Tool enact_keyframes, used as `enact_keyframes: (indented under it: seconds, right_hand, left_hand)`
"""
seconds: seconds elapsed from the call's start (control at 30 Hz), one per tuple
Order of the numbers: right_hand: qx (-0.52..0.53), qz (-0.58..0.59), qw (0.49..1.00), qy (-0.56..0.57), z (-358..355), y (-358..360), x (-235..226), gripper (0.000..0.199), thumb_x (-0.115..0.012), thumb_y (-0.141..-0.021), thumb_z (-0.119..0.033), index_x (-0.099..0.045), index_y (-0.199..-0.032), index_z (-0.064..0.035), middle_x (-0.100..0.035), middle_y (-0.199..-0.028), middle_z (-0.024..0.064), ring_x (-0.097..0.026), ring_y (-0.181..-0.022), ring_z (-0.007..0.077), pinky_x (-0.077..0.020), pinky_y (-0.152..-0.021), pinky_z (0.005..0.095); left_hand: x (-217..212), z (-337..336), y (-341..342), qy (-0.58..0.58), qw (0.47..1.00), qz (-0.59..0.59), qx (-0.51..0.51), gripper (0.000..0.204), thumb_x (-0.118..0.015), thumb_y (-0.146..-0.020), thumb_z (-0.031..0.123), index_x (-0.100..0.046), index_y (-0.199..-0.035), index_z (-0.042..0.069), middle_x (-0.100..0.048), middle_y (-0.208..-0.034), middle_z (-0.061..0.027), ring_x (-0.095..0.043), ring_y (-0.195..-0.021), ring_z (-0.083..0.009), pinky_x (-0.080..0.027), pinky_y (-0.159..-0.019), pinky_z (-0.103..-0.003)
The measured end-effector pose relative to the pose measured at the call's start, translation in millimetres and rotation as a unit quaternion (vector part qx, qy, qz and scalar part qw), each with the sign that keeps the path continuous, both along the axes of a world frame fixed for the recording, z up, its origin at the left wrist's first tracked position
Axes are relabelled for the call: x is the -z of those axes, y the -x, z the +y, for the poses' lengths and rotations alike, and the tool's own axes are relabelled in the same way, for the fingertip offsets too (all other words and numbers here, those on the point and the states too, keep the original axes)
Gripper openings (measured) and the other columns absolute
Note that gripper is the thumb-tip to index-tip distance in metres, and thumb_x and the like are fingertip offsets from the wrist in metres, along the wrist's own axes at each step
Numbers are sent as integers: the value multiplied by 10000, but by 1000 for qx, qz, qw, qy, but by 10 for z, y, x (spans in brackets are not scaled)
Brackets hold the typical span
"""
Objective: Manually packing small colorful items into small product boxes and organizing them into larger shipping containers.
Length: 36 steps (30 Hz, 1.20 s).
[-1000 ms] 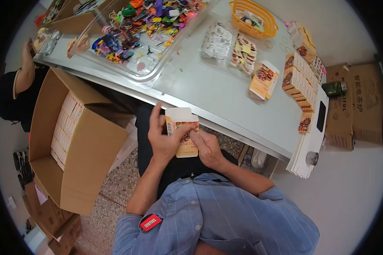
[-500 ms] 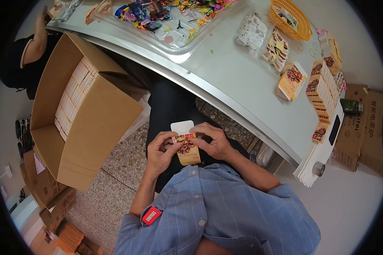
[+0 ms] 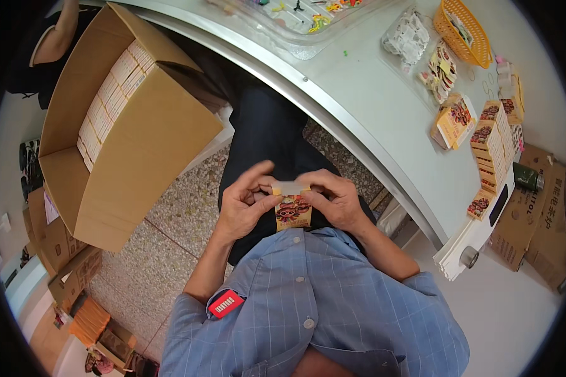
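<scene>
Fingers of your left hand and right hand are gripping one packet, flap unsealed; carton is holding finished rows.

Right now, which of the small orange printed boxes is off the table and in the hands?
The small orange box over the lap, pinched between the left hand and right hand, its pale top flap up. The other boxes sit stacked on the table, untouched.

Packing workshop: open carton of boxes, stacked packets.
</scene>
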State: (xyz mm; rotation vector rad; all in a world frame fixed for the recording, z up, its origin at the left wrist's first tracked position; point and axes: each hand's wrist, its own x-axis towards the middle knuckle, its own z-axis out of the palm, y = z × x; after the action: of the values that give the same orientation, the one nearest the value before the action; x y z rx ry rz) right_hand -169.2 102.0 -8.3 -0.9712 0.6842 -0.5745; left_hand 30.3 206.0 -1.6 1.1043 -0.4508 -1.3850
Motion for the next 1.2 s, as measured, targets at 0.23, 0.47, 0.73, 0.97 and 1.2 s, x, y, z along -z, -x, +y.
enact_keyframes:
  seconds: [0.23, 0.47, 0.73, 0.97, 1.2]
  right_hand:
    - [-121, 46, 967, 221, -146, 42, -74, 197, -772, -850, -23, -745, -1043, 1, -722, -1074, 145, -695, -972, 225, -551, -852, 318]
    - [-126, 88, 971, 185, -184, -62, -218, 175, -745, -894, -63, -749, -1061, -10, -720, -983, 90, -645, -806, 130, -516, -722, 258]
    - [-126, 79, 982, 117, -176, -57, -142, 136, -702, -917, -29, -744, -1039, 16, -714, -986, 110, -666, -902, 155, -526, -804, 281]
    - [-156, 60, 961, 222, -180, -32, -113, 174, -756, -868, -33, -755, -1036, 14, -723, -1001, 126, -688, -906, 210, -543, -811, 304]
    - [-152, 64, 949, 269, -156, -37, -150, 287, -781, -848, -42, -737, -1131, -16, -716, -1042, 109, -670, -952, 218, -538, -812, 323]
  left_hand:
    - [-38, 45, -116, 14, 980, -162, 111, 183, -747, -871, -24, -744, -1054, -29, -685, -1097, -124, -674, -944, -135, -550, -777, -235]
    - [-77, 41, -127, -76, 987, -96, 102, 185, -720, -873, -61, -743, -1055, -35, -700, -1083, -125, -668, -928, -152, -542, -816, -255]
    - [-86, 36, -170, -63, 989, -77, 114, 152, -674, -923, -29, -747, -1055, -45, -712, -1110, -139, -668, -925, -149, -550, -806, -263]
    - [-72, 101, -218, -53, 974, -154, 155, 202, -755, -862, -24, -757, -1065, -22, -718, -1124, -152, -701, -929, -149, -587, -760, -248]
    - [-17, 126, -109, -10, 971, -219, 100, 215, -807, -795, -33, -765, -1005, -21, -737, -1069, -166, -713, -908, -185, -580, -767, -282]
